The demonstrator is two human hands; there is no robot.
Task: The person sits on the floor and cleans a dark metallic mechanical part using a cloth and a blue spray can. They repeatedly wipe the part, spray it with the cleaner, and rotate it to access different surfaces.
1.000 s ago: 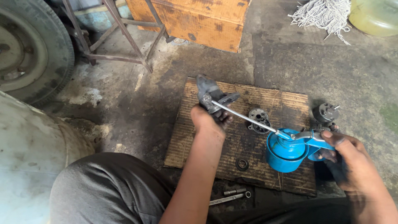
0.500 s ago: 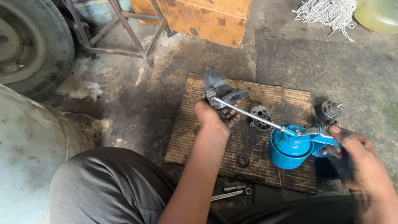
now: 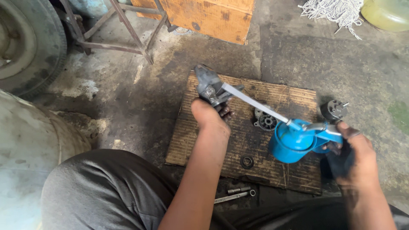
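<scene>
I see through a single head-worn camera, looking steeply down and forward at the cardboard mat (image 3: 272, 166) on the concrete floor (image 3: 341, 64), close above my knee (image 3: 106, 191) (no second view).

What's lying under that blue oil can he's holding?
Under the blue oil can lies a sheet of brown cardboard on the concrete floor, with a round metal part beside the spout. Directly beneath the can is hidden.

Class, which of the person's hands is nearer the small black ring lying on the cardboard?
Left. The left hand is up-left of the black ring; the right hand, gripping the blue oil can, sits farther right.
</scene>
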